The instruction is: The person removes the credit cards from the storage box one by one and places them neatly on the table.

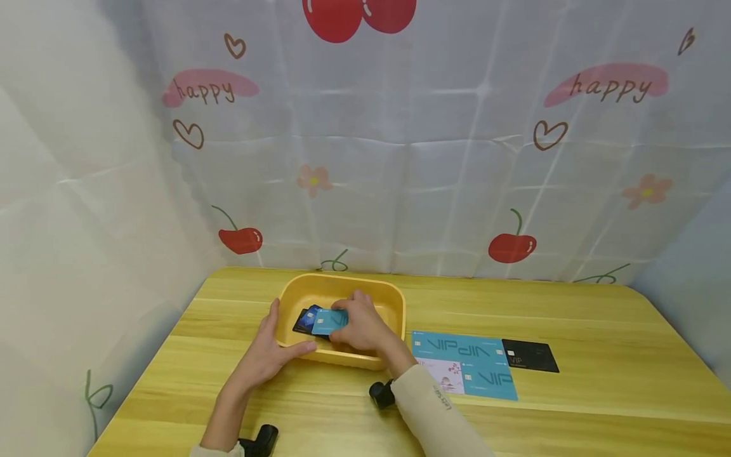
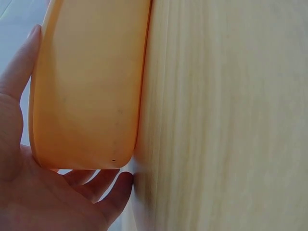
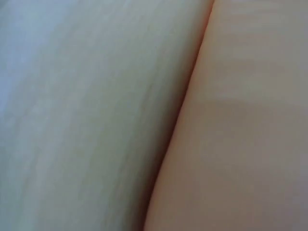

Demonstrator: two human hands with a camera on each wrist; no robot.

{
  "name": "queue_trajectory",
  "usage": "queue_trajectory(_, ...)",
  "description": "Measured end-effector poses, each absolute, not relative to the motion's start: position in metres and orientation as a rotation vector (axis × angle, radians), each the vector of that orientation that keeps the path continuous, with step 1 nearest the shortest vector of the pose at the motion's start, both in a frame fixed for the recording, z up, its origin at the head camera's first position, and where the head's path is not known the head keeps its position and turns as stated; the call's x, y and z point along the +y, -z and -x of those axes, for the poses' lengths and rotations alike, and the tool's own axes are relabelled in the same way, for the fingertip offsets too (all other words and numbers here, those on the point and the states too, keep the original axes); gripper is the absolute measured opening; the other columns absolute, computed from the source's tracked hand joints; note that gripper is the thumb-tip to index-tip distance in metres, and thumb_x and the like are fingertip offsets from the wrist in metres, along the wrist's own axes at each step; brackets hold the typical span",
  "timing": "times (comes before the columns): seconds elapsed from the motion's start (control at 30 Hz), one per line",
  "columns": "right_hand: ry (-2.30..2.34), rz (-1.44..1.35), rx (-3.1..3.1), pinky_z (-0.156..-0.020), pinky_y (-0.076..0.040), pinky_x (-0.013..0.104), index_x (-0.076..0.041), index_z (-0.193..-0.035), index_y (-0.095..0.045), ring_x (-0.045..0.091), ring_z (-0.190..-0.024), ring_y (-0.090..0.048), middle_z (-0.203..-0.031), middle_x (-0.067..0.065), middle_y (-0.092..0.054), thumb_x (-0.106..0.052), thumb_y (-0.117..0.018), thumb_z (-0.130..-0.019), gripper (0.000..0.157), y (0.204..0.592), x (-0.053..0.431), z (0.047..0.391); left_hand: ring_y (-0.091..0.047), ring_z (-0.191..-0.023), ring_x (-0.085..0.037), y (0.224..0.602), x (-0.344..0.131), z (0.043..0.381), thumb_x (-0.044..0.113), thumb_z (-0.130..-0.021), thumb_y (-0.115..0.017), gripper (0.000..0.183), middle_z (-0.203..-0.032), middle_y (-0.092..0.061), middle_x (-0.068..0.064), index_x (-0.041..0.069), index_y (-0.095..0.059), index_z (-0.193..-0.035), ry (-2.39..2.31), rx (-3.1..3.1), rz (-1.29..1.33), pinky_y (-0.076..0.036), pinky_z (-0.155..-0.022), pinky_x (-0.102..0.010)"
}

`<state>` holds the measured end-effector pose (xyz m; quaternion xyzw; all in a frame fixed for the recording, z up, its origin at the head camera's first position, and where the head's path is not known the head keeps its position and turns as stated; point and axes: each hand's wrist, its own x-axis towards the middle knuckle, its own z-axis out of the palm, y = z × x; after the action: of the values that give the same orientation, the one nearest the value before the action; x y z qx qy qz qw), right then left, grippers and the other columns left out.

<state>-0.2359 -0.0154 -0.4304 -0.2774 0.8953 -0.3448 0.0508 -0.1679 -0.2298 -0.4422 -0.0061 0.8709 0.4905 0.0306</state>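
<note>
A yellow plastic bin [image 1: 348, 360] stands on the table. My left hand [image 1: 265, 352] holds its left front corner, thumb over the front rim and fingers along the left side. In the left wrist view the bin's orange-looking wall [image 2: 91, 86] fills the space between thumb and fingers. My right hand [image 1: 362, 322] reaches inside, its thumb and fingers pinching the right end of a light blue bank-style card [image 1: 327, 320]. Beneath that card lie a dark blue card [image 1: 309, 315] and a black card [image 1: 299, 325], partly covered. The right wrist view is blurred and shows no fingers.
Right of the bin, several light blue VIP cards [image 1: 457, 346] lie edge to edge with a pink-and-white floral card [image 1: 448, 374], partly behind the right sleeve [image 1: 434, 406]. A black VIP card [image 1: 532, 356] adjoins them. A printed curtain [image 1: 400, 190] hangs behind the wooden table [image 1: 617, 393].
</note>
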Motion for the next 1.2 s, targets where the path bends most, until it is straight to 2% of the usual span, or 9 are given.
queue_trajectory(0.6, 1.239, 0.797, 2.646, -0.074, -0.032, 0.034, -0.002, -0.127, -0.064, 0.022, -0.092, -0.034, -0.094, 0.005, -0.039, -0.018, -0.081, -0.078, 0.055, 0.42, -0.008, 0.229, -0.015, -0.144, -0.041, 0.442, -0.229, 0.169, 0.043, -0.081, -0.08, 0.121, -0.161, -0.004, -0.023, 0.007, 0.007, -0.158, -1.511, 2.68, 0.022, -0.017, -0.114, -0.058)
queue_trajectory(1.2, 1.26, 0.844, 2.703, -0.073, -0.035, 0.034, -0.005, -0.126, -0.065, 0.019, -0.091, -0.036, -0.095, 0.003, -0.041, -0.022, -0.078, -0.077, 0.053, 0.408, 0.006, 0.213, -0.015, -0.144, -0.04, 0.442, -0.23, 0.168, 0.045, -0.082, -0.079, 0.121, -0.161, -0.004, -0.023, 0.008, 0.008, -0.158, -1.526, 2.672, 0.033, -0.015, -0.114, -0.058)
